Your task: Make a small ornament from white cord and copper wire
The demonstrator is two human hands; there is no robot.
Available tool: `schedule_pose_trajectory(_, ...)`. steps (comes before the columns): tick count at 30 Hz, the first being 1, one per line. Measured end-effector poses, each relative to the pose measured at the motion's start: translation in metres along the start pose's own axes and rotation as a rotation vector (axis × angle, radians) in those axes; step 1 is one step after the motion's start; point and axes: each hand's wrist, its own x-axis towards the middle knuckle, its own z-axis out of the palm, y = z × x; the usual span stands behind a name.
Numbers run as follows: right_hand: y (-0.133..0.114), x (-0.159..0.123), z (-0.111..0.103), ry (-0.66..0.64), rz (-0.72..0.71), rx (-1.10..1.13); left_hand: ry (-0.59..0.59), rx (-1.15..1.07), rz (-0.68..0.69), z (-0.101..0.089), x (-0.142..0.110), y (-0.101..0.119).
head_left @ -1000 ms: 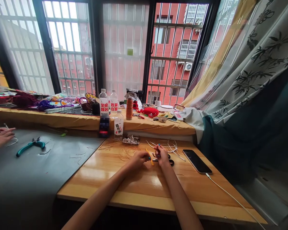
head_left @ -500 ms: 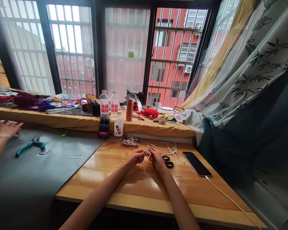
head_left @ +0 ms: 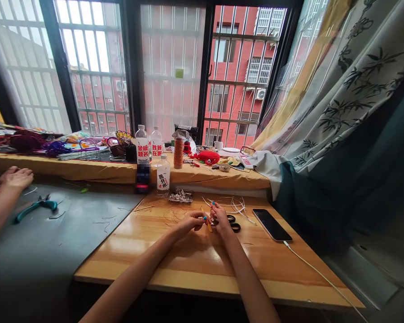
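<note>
My left hand and my right hand meet over the wooden table, fingers pinched together. Between them is a thin orange stick-like tool, held by the left fingertips as far as I can see. The right fingers are closed on something small that I cannot make out. Black scissors lie just right of my right hand. Thin copper-coloured wire is looped on the table left of my hands.
A phone with a white cable lies to the right. A small tray of bits, bottles and a thread spool stand behind. Another person's hand rests near teal pliers on the grey table.
My hands have come closer together and shifted slightly left, off the scissors. The other person's hand has moved up and away from the pliers.
</note>
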Motion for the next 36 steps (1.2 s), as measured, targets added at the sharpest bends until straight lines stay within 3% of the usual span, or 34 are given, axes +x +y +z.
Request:
schedule_pose_trajectory(16, 0.003, 0.006, -0.003, 0.094, -0.091, -0.158, -0.083, 0.053, -0.015, 0.014, -0.005, 0.009)
schedule_pose_trajectory(27, -0.003, -0.002, -0.002, 0.015, 0.028, -0.083, -0.118, 0.044, 0.005, 0.014, -0.006, 0.010)
schedule_pose_trajectory(36, -0.004, 0.000, -0.003, 0.034, 0.050, -0.031, -0.114, 0.008, -0.019, 0.016, -0.005, 0.010)
